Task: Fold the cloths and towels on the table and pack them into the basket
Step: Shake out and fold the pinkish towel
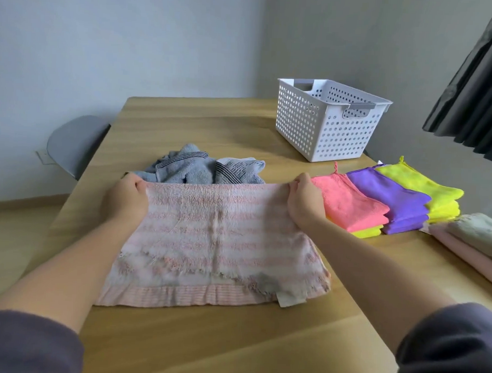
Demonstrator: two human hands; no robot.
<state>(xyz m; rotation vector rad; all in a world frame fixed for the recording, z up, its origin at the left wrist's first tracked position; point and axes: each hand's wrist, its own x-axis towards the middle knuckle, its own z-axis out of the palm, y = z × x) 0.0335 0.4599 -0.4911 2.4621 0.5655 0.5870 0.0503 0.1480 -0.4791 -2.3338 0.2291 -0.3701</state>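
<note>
Sleeves [21, 343] low in view | L grip [126, 198] + R grip [303, 201] pinch pink towel [214, 235] far corners, edge taut, prob for square fold | folded cloths [390, 204] staged nr basket [306, 124] for packing

A light wooden counter [202, 119] fills the middle. Left of the counter stands a rounded grey chair [74, 142], with a pale wall socket [44, 157] low on the grey-white wall [118, 39] just beside it. A dark pleated curtain [480, 92] hangs above the counter's right side. Wood-toned floor [17, 232] lies left of the counter.

Arms outstretched; left hand [126, 198], right hand [304, 201] in pinch grips.
</note>
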